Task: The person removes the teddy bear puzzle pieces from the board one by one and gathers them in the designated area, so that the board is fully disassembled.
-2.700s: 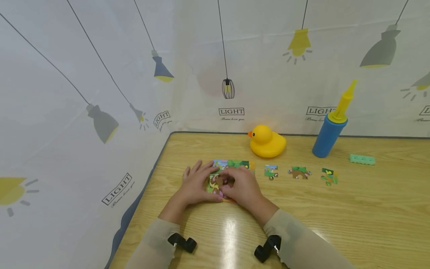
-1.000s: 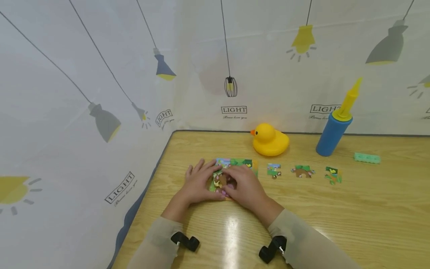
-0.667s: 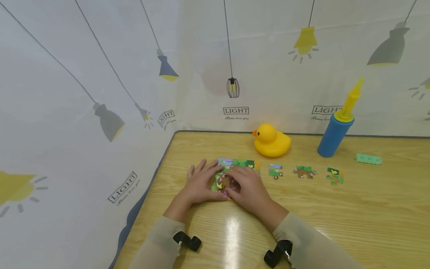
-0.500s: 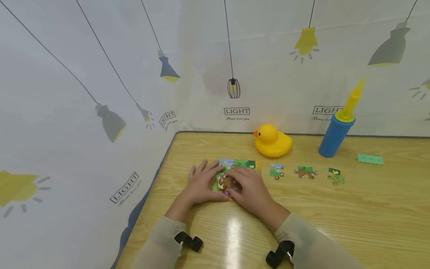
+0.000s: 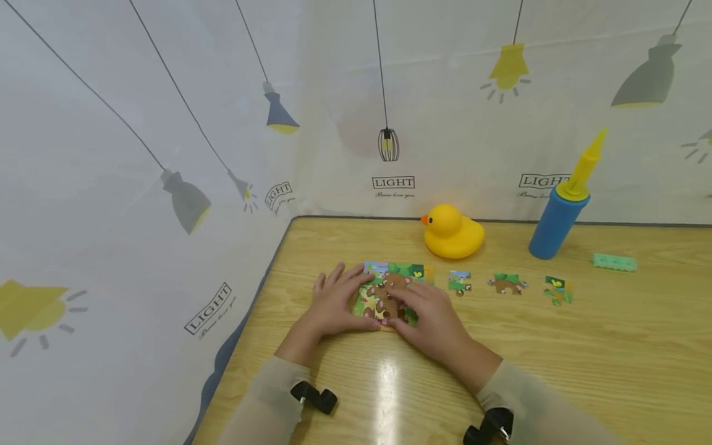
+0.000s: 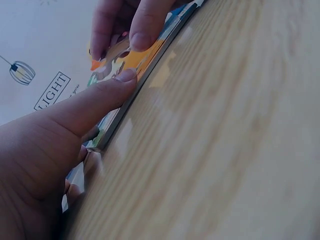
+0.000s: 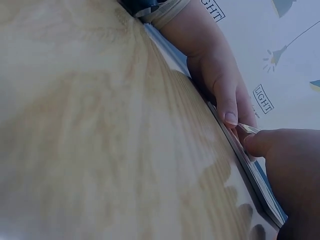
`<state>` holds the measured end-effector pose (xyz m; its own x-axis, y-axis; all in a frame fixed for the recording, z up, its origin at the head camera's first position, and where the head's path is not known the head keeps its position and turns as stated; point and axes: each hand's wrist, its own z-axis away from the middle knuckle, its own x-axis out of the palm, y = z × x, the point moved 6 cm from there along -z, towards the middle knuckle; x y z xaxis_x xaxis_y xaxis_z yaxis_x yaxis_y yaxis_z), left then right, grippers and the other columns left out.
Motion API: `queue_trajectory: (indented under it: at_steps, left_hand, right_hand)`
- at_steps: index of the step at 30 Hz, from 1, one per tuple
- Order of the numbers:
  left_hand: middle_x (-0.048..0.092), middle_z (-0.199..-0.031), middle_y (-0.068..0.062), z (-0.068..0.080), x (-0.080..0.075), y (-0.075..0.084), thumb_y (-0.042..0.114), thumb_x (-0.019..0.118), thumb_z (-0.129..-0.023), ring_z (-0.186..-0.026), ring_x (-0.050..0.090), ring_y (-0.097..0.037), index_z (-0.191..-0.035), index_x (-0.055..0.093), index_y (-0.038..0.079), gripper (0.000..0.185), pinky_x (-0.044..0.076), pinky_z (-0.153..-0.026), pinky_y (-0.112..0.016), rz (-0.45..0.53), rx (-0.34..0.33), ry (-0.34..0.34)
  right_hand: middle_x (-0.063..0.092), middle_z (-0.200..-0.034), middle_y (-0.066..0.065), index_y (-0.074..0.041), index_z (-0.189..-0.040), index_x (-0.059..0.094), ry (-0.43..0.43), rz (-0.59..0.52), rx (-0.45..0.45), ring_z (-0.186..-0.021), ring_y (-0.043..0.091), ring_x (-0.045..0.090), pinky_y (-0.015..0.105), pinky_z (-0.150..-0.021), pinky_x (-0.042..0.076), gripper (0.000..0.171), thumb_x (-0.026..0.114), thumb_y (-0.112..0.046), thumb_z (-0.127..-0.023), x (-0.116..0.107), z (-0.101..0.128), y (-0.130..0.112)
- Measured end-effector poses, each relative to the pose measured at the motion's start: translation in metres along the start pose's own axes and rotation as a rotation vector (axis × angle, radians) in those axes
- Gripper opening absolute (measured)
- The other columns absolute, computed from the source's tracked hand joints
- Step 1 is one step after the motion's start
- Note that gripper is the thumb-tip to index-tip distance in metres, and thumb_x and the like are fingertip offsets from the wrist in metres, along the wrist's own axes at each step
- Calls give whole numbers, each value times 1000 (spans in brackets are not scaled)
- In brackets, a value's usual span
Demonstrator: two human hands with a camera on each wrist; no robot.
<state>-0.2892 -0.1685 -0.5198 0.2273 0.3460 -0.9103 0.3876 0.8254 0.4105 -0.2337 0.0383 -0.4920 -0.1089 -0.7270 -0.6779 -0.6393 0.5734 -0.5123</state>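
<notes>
In the head view, a jigsaw board point(image 5: 428, 274) with a brown bear picture and an orange border lies on the table. My left hand point(image 5: 332, 307) spans its left side, fingers spread and fairly straight, thumb on the near border; the left wrist view shows this thumb point(image 6: 107, 92) close up. Over the board's right half, my right hand point(image 5: 436, 315) pinches a puzzle piece point(image 6: 117, 51) between thumb and fingers. The piece is tilted above the board in both wrist views. The right hand covers the board's lower right part in the head view.
Right of the board lie three loose parts: a blue-green piece point(image 5: 459, 281), a brown bear section point(image 5: 507, 284) and an orange-green section point(image 5: 558, 290). Behind stand a yellow rubber duck point(image 5: 453, 233) and a blue hand pump point(image 5: 559, 222). A mint-green block point(image 5: 614, 262) lies farther right.
My right hand has shifted right, uncovering more of the bear picture on the board. The left hand has stayed at the board's left side. The head view has shifted slightly.
</notes>
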Motion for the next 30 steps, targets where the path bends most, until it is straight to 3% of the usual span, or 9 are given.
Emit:
queue_trajectory:
  at_steps: [7,16,24,30]
  left_hand:
    - [24,-176,6,1,0,0,72,86,-75,-163,5,-36,-165,43,34,106,-6,-123,-68,20,1,2]
    - [23,-177,6,2,-1,1,72,86,-76,-164,3,-36,-166,41,34,107,-7,-123,-68,46,12,-4]
    - [23,-177,5,4,-3,2,71,87,-76,-163,4,-37,-166,42,33,107,-6,-123,-69,46,11,-6]
    - [24,-176,4,2,-2,2,72,86,-75,-163,5,-38,-165,43,33,108,-6,-123,-70,40,20,6]
  right_hand:
    - [75,-109,0,-8,-129,76,19,3,10,-95,19,63,43,-85,52,54,97,-19,-81,-11,11,9]
    - [73,-104,-1,-7,-128,76,25,25,28,-89,16,59,42,-82,49,52,96,-15,-80,-27,24,19]
    - [77,-115,5,-4,-124,77,54,53,42,-96,19,66,44,-84,54,53,97,-10,-76,-46,37,29]
    - [76,-113,8,-2,-125,76,69,90,84,-99,25,67,50,-86,55,55,97,-5,-74,-63,48,38]
